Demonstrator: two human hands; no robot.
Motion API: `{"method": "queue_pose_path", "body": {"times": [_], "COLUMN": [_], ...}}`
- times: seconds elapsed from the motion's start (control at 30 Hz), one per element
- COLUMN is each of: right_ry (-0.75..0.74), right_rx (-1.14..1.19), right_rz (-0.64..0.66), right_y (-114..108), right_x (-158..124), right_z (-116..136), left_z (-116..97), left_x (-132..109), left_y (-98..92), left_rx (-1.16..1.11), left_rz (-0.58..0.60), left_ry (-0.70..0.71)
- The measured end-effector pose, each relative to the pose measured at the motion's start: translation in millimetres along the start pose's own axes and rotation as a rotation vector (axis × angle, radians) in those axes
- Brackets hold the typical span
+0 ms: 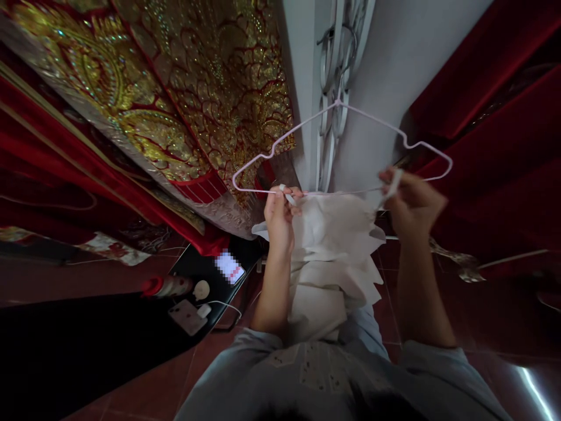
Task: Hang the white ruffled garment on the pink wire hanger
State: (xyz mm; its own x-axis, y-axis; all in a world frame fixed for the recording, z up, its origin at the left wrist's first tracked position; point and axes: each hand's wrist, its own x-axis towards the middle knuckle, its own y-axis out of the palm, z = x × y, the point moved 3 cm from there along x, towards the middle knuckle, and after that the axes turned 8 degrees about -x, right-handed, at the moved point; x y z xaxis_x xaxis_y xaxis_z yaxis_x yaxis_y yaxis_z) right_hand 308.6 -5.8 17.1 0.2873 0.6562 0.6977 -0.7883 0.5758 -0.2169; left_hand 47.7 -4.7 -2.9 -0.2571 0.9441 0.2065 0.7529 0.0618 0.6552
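A pale pink wire hanger (337,104) hangs by its hook in front of me. Below its bottom bar hangs a crumpled off-white garment (324,286), spread down over my front. My left hand (280,216) is closed at the left part of that bar, with a short white strap pinched in its fingers. Toward the bar's right part, my right hand (412,196) is raised and somewhat smeared by motion. Its fingers are closed on another white strap (395,184), which runs down toward the garment's top right corner.
Gold-embroidered red garments (184,82) fill the left side, dark red cloth (495,140) the right. A metal scroll rack (335,52) stands against the pale wall. On a black table (87,345) lie a lit phone (231,268), another phone (187,317) and a red-capped bottle (169,286).
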Motion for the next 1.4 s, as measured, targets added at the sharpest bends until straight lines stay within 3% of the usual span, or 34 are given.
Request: {"method": "queue_pose_path", "body": {"times": [0.03, 0.1, 0.27, 0.33, 0.43, 0.57, 0.7, 0.87, 1.0, 1.03, 1.1, 1.17, 1.23, 1.37, 1.4], "right_ry": [-0.014, -0.038, -0.023, -0.009, 0.023, 0.034, 0.021, 0.026, 0.022, 0.016, -0.004, -0.020, -0.007, 0.119, 0.145], "right_rx": [-0.023, -0.041, 0.026, 0.031, 0.026, 0.030, 0.031, 0.034, 0.030, 0.020, -0.006, -0.031, -0.045, -0.020, -0.019], "right_rz": [0.142, 0.243, 0.095, 0.121, 0.193, 0.222, 0.229, 0.250, 0.254, 0.259, 0.271, 0.271, 0.174, -0.386, -0.435], "right_y": [7.2, 13.4, 4.1, 3.7, 8.2, 13.9, 16.2, 15.9, 15.7, 16.8, 19.8, 21.3, 15.5, -22.2, -30.1], "right_x": [-4.4, -9.7, -7.2, -6.1, -8.3, -17.1, -26.2, -29.1, -31.4, -33.6, -39.1, -43.8, -43.0, -21.9, -13.0], "right_z": [6.5, 12.0, 3.3, 1.8, 3.3, 7.4, 10.6, 9.2, 11.7, 14.4, 21.2, 25.9, 23.5, -2.7, -8.8], "left_z": [2.2, 1.9, -30.8, -47.2, -68.3, -85.2, -97.3, -94.3, -66.4, -55.4, -33.7, -26.0, -26.9, -36.3, -38.0], "left_x": [-1.3, -0.6, 17.7, 27.4, 42.1, 60.2, 70.1, 69.8, 60.7, 55.1, 39.1, 21.0, 9.1, 11.9, 15.3], "left_y": [-2.4, -14.8, -73.1, -84.8, -74.1, -35.1, -7.4, -8.1, -34.9, -40.3, -40.5, -35.0, -28.4, -25.9, -27.4], "left_rx": [-0.004, 0.014, 0.140, 0.148, 0.257, 0.568, 0.807, 0.623, 0.154, 0.042, -0.047, -0.063, -0.047, -0.026, -0.028], "left_rz": [0.004, -0.013, -0.233, -0.217, -0.024, 0.269, 0.420, 0.342, 0.024, -0.049, -0.033, 0.006, 0.035, 0.048, 0.045], "left_ry": [-0.031, -0.039, 0.302, 0.380, 0.378, 0.266, 0.281, 0.351, 0.356, 0.260, -0.013, -0.023, 0.042, 0.103, 0.104]}}
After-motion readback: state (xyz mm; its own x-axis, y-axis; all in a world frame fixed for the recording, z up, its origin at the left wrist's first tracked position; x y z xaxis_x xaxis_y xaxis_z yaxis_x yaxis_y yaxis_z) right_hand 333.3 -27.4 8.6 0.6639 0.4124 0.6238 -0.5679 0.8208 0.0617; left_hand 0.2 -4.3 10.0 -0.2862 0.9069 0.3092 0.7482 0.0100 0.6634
